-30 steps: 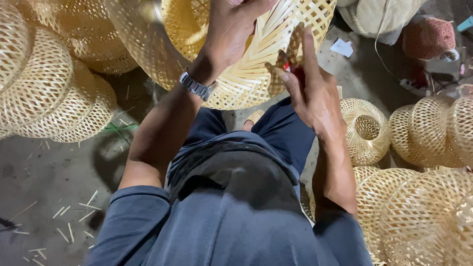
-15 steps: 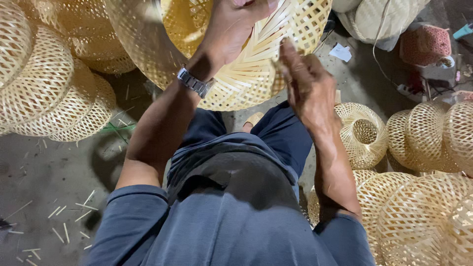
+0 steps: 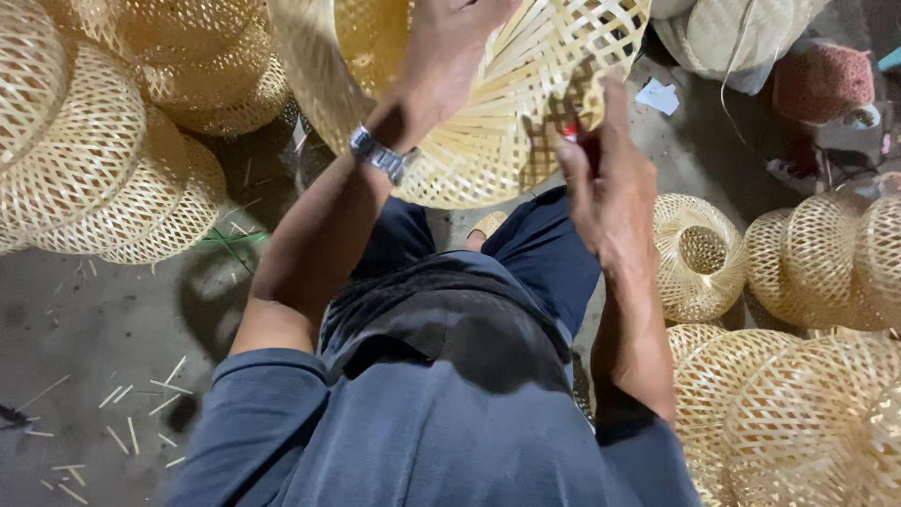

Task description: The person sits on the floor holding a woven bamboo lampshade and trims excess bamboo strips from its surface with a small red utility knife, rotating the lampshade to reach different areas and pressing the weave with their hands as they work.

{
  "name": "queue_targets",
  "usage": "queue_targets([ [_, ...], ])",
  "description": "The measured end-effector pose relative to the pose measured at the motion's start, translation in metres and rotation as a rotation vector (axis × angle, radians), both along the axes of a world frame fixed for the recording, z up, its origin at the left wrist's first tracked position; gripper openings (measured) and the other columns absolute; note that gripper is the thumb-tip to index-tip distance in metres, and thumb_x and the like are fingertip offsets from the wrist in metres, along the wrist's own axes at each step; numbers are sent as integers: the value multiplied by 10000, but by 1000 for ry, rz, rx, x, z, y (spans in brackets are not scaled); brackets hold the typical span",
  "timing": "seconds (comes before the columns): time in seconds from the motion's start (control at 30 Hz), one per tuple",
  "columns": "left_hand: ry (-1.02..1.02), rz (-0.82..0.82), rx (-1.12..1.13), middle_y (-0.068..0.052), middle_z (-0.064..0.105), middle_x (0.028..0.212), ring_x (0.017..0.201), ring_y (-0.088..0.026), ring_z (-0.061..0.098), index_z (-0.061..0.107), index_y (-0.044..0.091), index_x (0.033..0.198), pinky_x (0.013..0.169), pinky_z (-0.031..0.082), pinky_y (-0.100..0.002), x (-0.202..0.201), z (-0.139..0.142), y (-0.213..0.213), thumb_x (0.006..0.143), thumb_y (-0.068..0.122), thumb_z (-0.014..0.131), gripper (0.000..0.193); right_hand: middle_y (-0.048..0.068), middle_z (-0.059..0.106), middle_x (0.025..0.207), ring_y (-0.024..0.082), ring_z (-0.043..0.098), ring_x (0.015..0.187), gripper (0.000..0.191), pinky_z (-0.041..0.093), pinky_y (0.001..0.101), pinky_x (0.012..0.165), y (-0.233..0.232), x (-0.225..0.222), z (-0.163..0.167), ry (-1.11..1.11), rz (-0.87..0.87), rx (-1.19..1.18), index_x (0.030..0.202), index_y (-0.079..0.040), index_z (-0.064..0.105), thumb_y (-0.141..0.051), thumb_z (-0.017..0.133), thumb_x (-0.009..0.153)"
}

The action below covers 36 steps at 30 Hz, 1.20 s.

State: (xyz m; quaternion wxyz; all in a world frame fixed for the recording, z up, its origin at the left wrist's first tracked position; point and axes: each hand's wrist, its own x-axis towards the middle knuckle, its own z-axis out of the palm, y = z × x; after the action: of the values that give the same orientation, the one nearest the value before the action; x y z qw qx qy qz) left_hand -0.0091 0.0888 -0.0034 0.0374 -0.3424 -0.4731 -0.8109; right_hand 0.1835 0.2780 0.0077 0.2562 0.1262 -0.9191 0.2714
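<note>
Concrete floor below — both hands' fingers clamped on woven bamboo shade — left hand, right hand

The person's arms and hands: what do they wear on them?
Both forearms are bare; dark blue sleeves are pushed up above the elbows. The left wrist carries a silver metal wristwatch. The left hand and right hand wear no gloves.

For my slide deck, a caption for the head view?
Left hand steadies a woven bamboo basket while right hand holds a red tool at its weave.
</note>
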Motion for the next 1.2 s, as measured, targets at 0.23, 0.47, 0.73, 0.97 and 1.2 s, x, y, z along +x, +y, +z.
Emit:
queue_targets([
  [0.23, 199, 373, -265, 16, 540, 776, 673, -62, 436, 617, -17, 969, 604, 359, -286, 30, 9, 13, 1118, 170, 581, 242, 210, 749, 1134, 321, 755, 861, 795, 610, 444, 755, -27, -7, 28, 120, 103, 168, 1652, -104, 92, -254, 699, 1161],
  [0.47, 340, 401, -246, -14, 557, 766, 683, -64, 449, 621, -23, 1008, 613, 372, -283, 38, 20, 13, 1150, 214, 557, 284, 205, 744, 1162, 325, 780, 968, 779, 622, 440, 812, -30, -14, 28, 162, 86, 177, 1645, -141, 93, -211, 702, 1164],
  [0.73, 250, 377, -278, 7, 640, 799, 665, -38, 520, 668, 0, 1047, 587, 412, -255, 34, 14, 16, 1104, 166, 578, 197, 159, 753, 1015, 245, 736, 791, 467, 595, 401, 675, -34, -17, 20, 186, 33, 131, 1524, -115, 522, -204, 709, 1105],
  [0.97, 203, 256, -149, 31, 589, 903, 811, -54, 500, 623, -20, 1051, 715, 432, -277, 34, 16, 10, 1119, 97, 642, 137, 145, 650, 852, 138, 467, 571, 284, 428, 340, 492, 42, -64, -21, 287, -198, -149, 1452, -89, 712, -143, 599, 1196],
  [1.2, 222, 185, -90, 29, 636, 958, 873, -58, 558, 631, -20, 1064, 796, 498, -281, 32, 15, 2, 1124, 104, 617, 139, 51, 649, 825, 84, 626, 689, 409, 653, 327, 935, 88, -50, -7, 213, -187, -374, 1586, -22, 470, -190, 526, 1218],
])
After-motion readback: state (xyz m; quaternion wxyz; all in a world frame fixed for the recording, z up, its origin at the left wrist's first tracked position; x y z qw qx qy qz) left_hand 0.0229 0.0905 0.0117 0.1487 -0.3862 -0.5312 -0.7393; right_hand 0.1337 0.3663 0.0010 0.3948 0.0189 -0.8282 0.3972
